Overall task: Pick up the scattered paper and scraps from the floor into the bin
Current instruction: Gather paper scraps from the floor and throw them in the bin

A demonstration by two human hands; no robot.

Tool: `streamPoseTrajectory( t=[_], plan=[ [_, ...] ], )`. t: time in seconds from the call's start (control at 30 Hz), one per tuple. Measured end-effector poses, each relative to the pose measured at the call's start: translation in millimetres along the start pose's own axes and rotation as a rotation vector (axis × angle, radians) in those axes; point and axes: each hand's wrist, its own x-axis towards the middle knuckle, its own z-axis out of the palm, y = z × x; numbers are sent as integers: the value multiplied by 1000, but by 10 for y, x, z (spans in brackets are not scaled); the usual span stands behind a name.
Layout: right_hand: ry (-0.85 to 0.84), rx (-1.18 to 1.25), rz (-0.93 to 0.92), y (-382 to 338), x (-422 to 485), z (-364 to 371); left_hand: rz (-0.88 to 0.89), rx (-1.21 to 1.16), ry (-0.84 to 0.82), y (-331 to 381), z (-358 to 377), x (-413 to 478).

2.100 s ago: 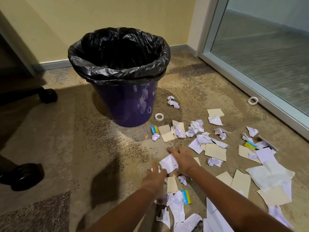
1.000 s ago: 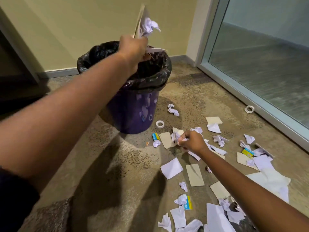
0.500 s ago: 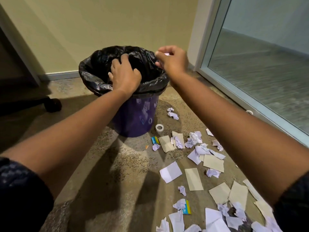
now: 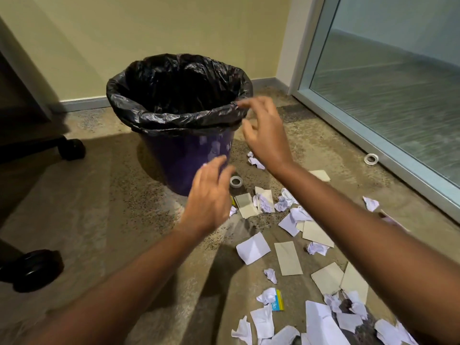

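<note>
Left hand (image 4: 209, 199) and right hand (image 4: 265, 135) empty, fingers loose and spread, raised in front of bin (image 4: 184, 155). Paper scraps (image 4: 288, 247) scattered on floor (image 4: 99, 207) right of bin; tape roll (image 4: 236, 181) by base.

One head-worn wide-angle camera is looking forward and down, facing the bin (image 4: 174, 165) close ahead and the floor (image 4: 99, 207) around it.
</note>
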Motion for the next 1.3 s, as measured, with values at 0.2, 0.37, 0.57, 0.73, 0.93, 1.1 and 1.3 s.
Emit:
streamPoseTrajectory(
  t=[0.2,0.37,0.57,0.73,0.93,1.1,1.3],
  plan=[
    [-446,-286,568,796,-1174,63,-77,-34,-633,285,525,-458],
    [-691,-510,816,1065,-1850,135,-209,43,-1044,486,791,-660],
    [-732,-632,814,1059,-1928,200,-17,235,-992,628,823,-565],
    [-868,-824,635,975,-1977,178,211,310,-1042,736,753,-506],
    [-835,-592,543,1063,-2034,-84,182,170,-999,569,725,-603],
    [-853,-474,523,1016,-2265,-157,41,110,-1045,615,785,-626],
    [-1064,-376,531,821,-2376,-62,136,218,-990,685,786,-454]
  ],
)
